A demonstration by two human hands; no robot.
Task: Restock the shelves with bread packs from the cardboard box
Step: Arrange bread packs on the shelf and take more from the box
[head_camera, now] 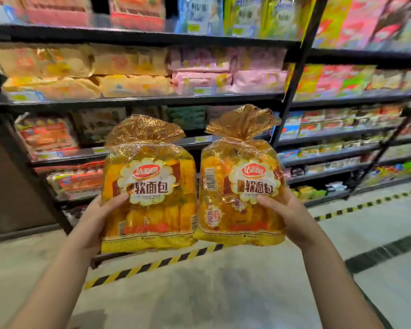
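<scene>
A yellow-and-black striped tape (152,264) crosses the grey floor (223,295), with pink packs (228,78) and blue bags (199,15) stacked far above it.

There are two bread packs, the left bread pack (150,186) and the right bread pack (242,186). Two hands hold one each, the left hand (100,217) and the right hand (292,214). Two racks stand behind, the left rack (138,100) and the right rack (356,95). Four yellow packs (50,87) lie in two piles at the left end of one shelf. One striped line (152,264) runs along the floor.
</scene>
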